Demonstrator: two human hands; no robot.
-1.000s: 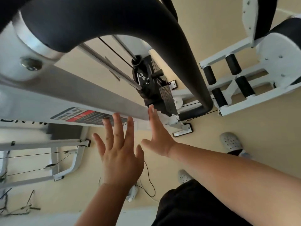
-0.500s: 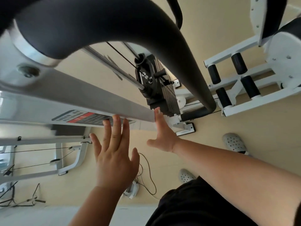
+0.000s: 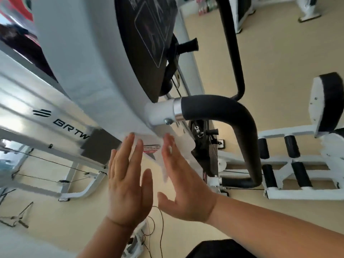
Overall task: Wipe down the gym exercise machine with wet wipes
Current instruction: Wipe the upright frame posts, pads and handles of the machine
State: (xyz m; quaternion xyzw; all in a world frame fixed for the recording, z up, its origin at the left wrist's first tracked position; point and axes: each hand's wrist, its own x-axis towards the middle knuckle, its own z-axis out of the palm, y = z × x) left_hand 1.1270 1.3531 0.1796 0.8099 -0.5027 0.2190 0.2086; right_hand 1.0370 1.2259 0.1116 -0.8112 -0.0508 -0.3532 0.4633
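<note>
Hands first: the left hand (image 3: pixel 128 183) and the right hand (image 3: pixel 184 189) are held flat with the fingers straight, side by side with a small gap between them. The fingertips are pressed up against the white frame of the machine (image 3: pixel 78 62), and nothing is curled around or pinched. A thin pale sheet, probably the wipe (image 3: pixel 164 173), can be made out in the gap between the hands and under the right fingertips, though it's blurry and its edges can't be told from the white paint. The step in hand is judged to be wiping that frame panel. It would be done best with the wipe kept spread out under flat fingers, pressure kept even, and strokes overlapped. The red-and-black label (image 3: pixel 151 148) just past the fingertips should be gone over gently so its corners aren't lifted. The padded handle (image 3: pixel 223 110) above and to the right of the right hand likely gets the most sweat, so a fresh side of the wipe should be saved for it. The weight stack (image 3: pixel 206 159) just right of the right hand is better skipped around. As for containers, no wipe pack or tub can be seen near the hands or on the floor (image 3: pixel 279 53), so what's left in one can't be told.
</note>
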